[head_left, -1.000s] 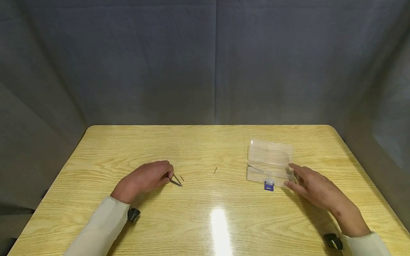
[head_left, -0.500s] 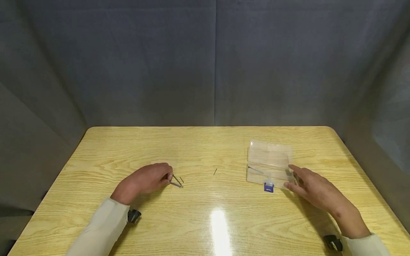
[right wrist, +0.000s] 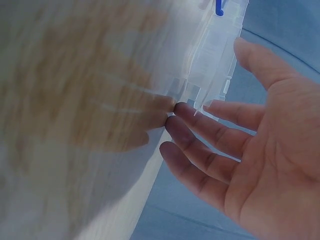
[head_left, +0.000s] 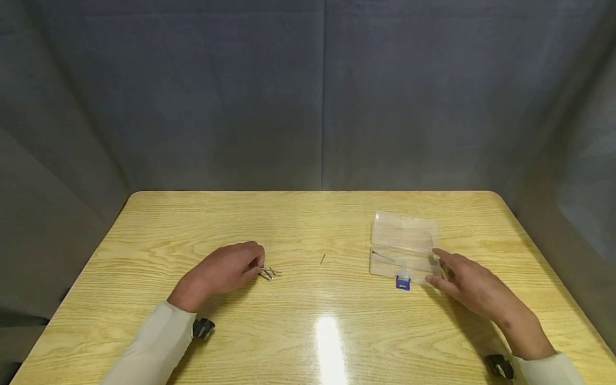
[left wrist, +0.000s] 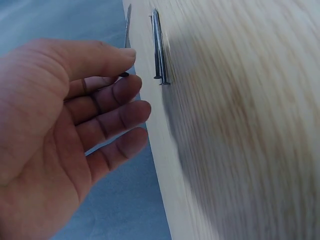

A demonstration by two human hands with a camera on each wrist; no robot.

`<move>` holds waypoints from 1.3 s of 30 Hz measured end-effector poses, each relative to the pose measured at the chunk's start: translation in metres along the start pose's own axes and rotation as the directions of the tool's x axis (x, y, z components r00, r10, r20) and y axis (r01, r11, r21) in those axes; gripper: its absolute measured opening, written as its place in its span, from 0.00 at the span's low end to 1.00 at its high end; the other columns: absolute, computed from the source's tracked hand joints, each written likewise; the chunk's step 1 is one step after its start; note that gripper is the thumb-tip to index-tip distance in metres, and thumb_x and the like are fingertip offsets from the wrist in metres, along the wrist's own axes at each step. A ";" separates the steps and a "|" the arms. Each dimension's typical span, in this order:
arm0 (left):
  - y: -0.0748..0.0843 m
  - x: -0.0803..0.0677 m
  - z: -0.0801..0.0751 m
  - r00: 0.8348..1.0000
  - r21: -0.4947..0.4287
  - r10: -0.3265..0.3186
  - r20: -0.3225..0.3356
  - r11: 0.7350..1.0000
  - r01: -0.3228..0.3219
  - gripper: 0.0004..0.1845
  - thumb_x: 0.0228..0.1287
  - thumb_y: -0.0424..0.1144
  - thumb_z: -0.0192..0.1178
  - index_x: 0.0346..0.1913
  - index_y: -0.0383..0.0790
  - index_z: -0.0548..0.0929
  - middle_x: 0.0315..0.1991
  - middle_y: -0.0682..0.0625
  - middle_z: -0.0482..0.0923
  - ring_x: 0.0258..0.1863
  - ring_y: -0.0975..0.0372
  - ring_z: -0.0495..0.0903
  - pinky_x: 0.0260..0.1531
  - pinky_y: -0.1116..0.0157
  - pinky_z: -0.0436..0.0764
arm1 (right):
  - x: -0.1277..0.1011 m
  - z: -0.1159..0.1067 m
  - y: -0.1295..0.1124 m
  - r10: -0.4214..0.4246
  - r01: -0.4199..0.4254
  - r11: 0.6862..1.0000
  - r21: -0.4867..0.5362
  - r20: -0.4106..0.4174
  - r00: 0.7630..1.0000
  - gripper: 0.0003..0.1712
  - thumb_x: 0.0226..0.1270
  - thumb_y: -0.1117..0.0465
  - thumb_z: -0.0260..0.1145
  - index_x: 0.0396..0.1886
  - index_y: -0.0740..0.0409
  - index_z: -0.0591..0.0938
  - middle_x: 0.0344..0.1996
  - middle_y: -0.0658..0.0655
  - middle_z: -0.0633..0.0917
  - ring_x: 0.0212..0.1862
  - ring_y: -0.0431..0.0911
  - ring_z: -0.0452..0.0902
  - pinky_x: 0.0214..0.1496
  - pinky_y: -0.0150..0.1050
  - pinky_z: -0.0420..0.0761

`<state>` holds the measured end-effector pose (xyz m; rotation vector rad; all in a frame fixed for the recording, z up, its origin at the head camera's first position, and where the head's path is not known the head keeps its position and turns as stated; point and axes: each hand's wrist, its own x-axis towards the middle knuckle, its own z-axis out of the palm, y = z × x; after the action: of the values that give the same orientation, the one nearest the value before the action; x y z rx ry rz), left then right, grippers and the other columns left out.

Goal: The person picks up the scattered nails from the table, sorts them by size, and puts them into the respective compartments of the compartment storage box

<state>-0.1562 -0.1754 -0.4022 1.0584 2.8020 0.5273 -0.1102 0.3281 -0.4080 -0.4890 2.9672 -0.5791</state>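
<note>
Passing room along near tabletop [head_left: 264,337], thin nail [head_left: 323,259] between left fingers [left wrist: 125,114] and clear box [head_left: 409,247], curtain [head_left: 226,96] behind.

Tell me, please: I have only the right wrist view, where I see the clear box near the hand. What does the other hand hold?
Observer: The left hand pinches a long nail.
Operator: Thank you. Do other nails lie near this hand?
Observer: Yes, at least two loose nails lie close together on the table.
Operator: Understood. And inside the box, is there something?
Observer: Yes, the head view shows a single nail lying in the front half of the open box.
</note>
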 end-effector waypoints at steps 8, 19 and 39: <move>0.009 0.010 0.000 0.999 0.031 -0.012 -0.052 0.999 0.014 0.10 0.76 0.36 0.61 0.34 0.50 0.76 0.29 0.62 0.68 0.26 0.67 0.67 0.29 0.64 0.70 | 0.000 0.000 0.001 0.009 -0.009 1.000 -0.008 0.003 1.000 0.43 0.76 0.45 0.66 0.74 0.72 0.66 0.61 0.78 0.76 0.61 0.72 0.74 0.56 0.67 0.74; 0.026 0.031 0.005 0.997 0.055 0.000 -0.074 0.998 0.004 0.01 0.75 0.36 0.62 0.44 0.46 0.83 0.34 0.59 0.76 0.29 0.67 0.71 0.31 0.63 0.75 | -0.002 0.000 0.000 0.024 -0.025 1.000 0.009 0.008 1.000 0.43 0.76 0.45 0.65 0.74 0.72 0.66 0.61 0.78 0.76 0.62 0.72 0.74 0.57 0.67 0.74; 0.047 0.064 0.013 0.994 0.074 0.087 -0.074 0.994 -0.081 0.09 0.78 0.35 0.57 0.38 0.46 0.85 0.31 0.59 0.79 0.26 0.67 0.70 0.31 0.64 0.74 | -0.001 0.000 -0.002 0.013 -0.013 1.000 0.004 0.004 1.000 0.43 0.76 0.45 0.65 0.75 0.72 0.66 0.62 0.79 0.75 0.62 0.72 0.73 0.58 0.67 0.73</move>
<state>-0.1724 -0.0970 -0.3964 1.1995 2.8728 0.4902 -0.1092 0.3268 -0.4075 -0.4694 2.9623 -0.5815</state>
